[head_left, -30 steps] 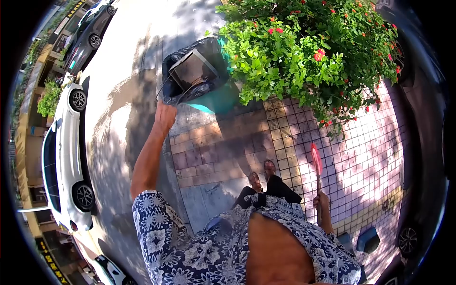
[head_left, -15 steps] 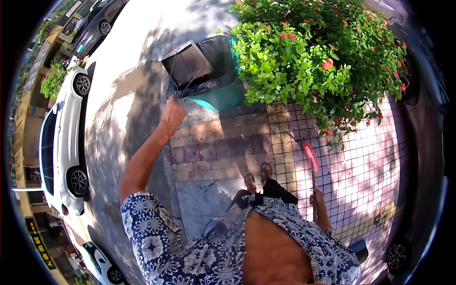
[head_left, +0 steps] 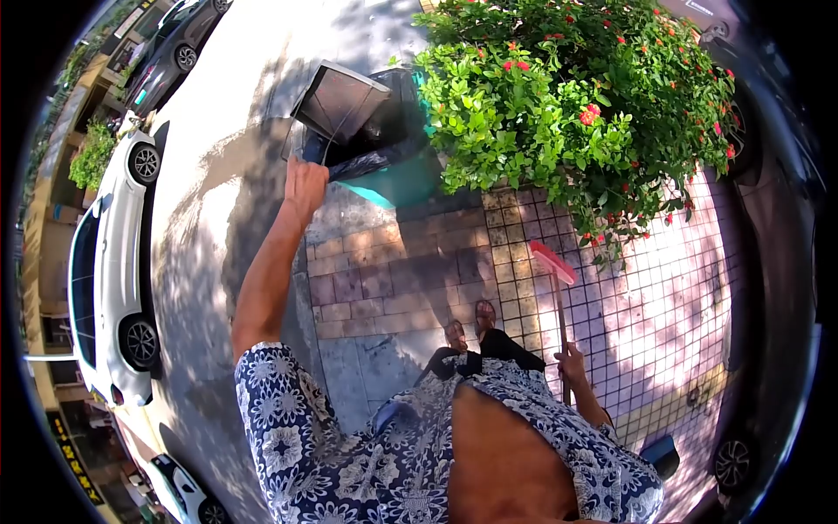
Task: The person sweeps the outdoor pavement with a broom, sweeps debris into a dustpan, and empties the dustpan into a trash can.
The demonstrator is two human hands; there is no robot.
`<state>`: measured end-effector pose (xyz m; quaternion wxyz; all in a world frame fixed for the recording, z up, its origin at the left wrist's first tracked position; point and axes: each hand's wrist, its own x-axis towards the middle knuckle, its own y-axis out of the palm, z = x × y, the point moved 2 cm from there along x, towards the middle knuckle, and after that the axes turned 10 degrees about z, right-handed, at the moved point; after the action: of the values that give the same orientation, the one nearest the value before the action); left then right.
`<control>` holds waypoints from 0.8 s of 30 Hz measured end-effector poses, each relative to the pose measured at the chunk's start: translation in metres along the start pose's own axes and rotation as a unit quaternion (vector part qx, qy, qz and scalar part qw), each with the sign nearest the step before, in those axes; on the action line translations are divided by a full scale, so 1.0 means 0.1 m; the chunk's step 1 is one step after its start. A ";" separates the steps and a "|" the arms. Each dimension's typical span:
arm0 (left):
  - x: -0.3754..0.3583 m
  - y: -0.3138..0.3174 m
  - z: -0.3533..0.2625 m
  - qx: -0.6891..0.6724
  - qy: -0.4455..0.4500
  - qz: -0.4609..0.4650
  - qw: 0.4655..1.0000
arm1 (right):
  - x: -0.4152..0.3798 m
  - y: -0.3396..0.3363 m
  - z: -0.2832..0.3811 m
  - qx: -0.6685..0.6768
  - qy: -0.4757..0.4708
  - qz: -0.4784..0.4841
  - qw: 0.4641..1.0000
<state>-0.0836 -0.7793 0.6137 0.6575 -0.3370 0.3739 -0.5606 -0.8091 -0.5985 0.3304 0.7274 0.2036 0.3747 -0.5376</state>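
My left hand point(head_left: 305, 187) is closed at the near left corner of the bin, by the dustpan's thin wire handle. The grey dustpan point(head_left: 342, 98) hangs tilted over the mouth of a green bin point(head_left: 397, 185) lined with a black bag point(head_left: 362, 164). Whether my fingers grip the handle, the bag or both is hard to tell. Lower right, my right hand point(head_left: 572, 364) is wrapped round the long handle of a broom point(head_left: 553, 264) with a pink head, which is held over the tiles.
A leafy bush point(head_left: 559, 113) with red flowers stands right of the bin. White point(head_left: 118, 271) and dark cars point(head_left: 170, 61) are at the left, and another dark car point(head_left: 772, 262) is at the right edge. My sandalled feet point(head_left: 470, 325) are on the paving.
My left hand has moved slightly left, and the dustpan has tipped further over the bin. The broom head has swung left and up, with my right hand shifting a little left.
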 end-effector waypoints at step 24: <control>-0.53 0.33 0.39 -0.174 -0.171 -0.085 0.966 | -1.25 1.09 2.31 -0.146 -0.108 0.279 0.943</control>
<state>-0.0387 -0.7209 0.6110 0.5929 -0.5673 0.3181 -0.4749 -0.6494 -0.6445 0.5610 0.9062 0.1320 0.2961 -0.2715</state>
